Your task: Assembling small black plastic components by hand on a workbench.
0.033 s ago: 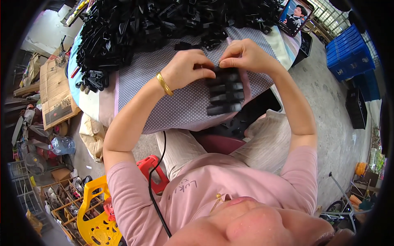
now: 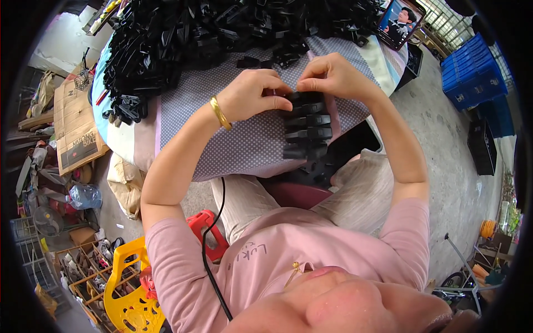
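A column of black plastic clip-like pieces [image 2: 308, 121] hangs over the near part of the cloth-covered table [image 2: 233, 141], its lower end blurred. At its upper left, my left hand [image 2: 258, 95] is closed, thumb and fingers pinching near the top piece. My right hand [image 2: 328, 76] is pinched too, thumb and forefinger at the column's upper edge. What exactly lies between the fingertips is partly hidden. Just beyond my hands lie a few loose black pieces [image 2: 252, 62]. Behind them a large heap of similar black parts [image 2: 183, 39] covers the table's far side.
A phone [image 2: 398, 25] showing a video stands at the table's far right. Below the near edge, a black tray [image 2: 355, 143] sits by my lap. Blue crates [image 2: 473, 72] are stacked on the right; a yellow chair [image 2: 125, 277] and cardboard [image 2: 78, 125] are on the left. A black cable [image 2: 206, 244] runs past my left side.
The column of black pieces has shifted slightly to the right, and its lower end has swung and blurred. Both hands stay almost in place.
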{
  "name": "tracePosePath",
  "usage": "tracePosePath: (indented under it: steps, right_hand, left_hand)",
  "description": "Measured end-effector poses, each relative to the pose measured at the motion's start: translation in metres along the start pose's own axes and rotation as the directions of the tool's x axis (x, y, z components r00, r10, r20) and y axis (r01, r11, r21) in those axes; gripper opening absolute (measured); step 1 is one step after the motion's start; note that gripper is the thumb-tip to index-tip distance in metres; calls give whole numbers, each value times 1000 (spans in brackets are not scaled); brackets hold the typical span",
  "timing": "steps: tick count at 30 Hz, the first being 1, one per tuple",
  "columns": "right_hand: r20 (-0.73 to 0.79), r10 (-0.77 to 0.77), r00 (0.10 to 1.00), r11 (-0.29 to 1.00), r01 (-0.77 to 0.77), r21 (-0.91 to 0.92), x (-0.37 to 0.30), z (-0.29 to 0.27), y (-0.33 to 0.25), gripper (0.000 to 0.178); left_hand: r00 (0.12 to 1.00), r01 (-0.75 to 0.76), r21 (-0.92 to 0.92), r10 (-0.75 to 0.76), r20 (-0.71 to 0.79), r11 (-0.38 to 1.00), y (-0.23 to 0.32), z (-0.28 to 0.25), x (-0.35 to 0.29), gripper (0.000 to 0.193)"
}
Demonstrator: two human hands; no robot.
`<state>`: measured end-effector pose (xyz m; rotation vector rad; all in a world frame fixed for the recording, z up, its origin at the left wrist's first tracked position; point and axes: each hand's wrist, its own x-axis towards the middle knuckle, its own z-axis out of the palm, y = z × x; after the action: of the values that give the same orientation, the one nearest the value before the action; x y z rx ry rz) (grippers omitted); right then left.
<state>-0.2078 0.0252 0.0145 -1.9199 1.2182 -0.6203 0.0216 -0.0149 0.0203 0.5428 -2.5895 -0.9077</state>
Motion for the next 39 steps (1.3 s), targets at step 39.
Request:
tracePosePath:
  steps: [39]
  right_hand:
    - [-378, -327, 866, 904, 169, -393, -20, 22, 11, 21]
  left_hand:
    - [940, 330, -236, -340, -3, 914, 1, -30, -14, 27]
